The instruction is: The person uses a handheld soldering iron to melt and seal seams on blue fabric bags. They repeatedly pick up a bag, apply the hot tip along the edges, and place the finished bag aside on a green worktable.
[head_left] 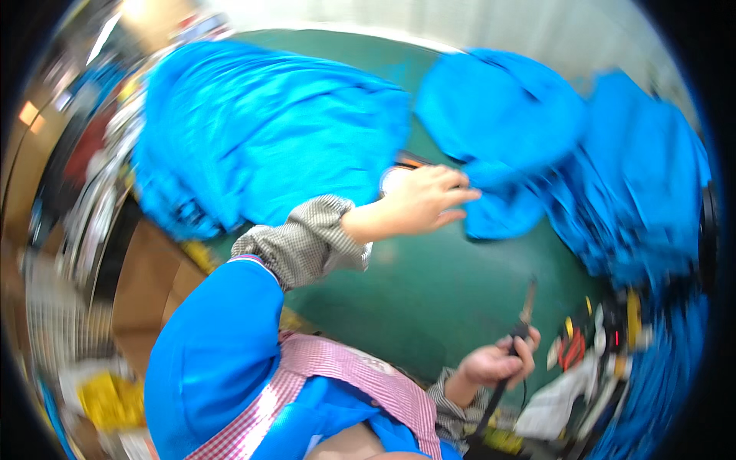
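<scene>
Cloth (pixel 268 130), bright blue and creased, lies in a broad pile over the far left part of the green tabletop (pixel 429 284). Above the tabletop's middle, the left hand (pixel 425 201) reaches out with its fingers loosely spread and nothing visibly pinched; its fingertips are right by the lower flap of a rounded blue piece (pixel 498 115), and I cannot tell whether they touch it. Just behind that hand, on the tabletop, a round white-and-orange object (pixel 392 179) is partly hidden. Over the tabletop's near right part, the right hand (pixel 500 362) curls its fingers around the dark handle of a slim tool (pixel 527 307), metal tip pointing toward the far side. Another blue heap (pixel 640 176) drapes along the tabletop's right edge. Beside its left edge stands a cardboard box (pixel 153 284).
</scene>
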Demonstrator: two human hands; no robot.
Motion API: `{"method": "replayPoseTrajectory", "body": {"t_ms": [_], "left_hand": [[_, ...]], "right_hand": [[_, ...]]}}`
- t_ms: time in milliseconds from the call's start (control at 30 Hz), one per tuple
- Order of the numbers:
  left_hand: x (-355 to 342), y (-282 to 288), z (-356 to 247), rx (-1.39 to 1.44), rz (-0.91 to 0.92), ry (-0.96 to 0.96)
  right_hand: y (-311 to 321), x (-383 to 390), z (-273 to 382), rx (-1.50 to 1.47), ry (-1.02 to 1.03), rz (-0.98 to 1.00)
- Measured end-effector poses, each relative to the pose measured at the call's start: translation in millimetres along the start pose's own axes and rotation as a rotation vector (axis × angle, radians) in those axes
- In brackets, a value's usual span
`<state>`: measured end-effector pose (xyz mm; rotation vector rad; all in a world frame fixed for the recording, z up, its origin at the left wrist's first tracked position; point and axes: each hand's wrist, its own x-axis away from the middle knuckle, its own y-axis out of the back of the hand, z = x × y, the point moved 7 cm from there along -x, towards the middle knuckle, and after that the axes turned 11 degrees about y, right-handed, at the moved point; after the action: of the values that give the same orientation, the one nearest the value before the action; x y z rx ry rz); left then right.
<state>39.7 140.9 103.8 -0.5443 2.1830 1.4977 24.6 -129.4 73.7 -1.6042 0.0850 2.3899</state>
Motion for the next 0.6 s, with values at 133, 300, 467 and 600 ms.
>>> {"method": "replayPoseTrajectory", "body": {"t_ms": [133, 300, 467, 600], "left_hand": [[160.2, 140.9, 118.9, -0.389, -0.34, 0.622], [353.2, 212.7, 148.0, -0.196, -0.807, 1.151], [397.5, 110.0, 168.2, 1.135, -1.158, 1.587], [368.0, 124.2, 186.3, 1.416, -0.876, 1.393]], "right_hand": [[-20.9, 24.3, -18.4, -0.149, -0.117, 0.1], [-59.5, 27.1, 1.8, -0.243, -0.23, 0.149], [-84.7, 21.5, 33.4, -0.341, -0.047, 0.28], [-76.6, 15.6, 40.4, -0.29, -0.073, 0.298]]}}
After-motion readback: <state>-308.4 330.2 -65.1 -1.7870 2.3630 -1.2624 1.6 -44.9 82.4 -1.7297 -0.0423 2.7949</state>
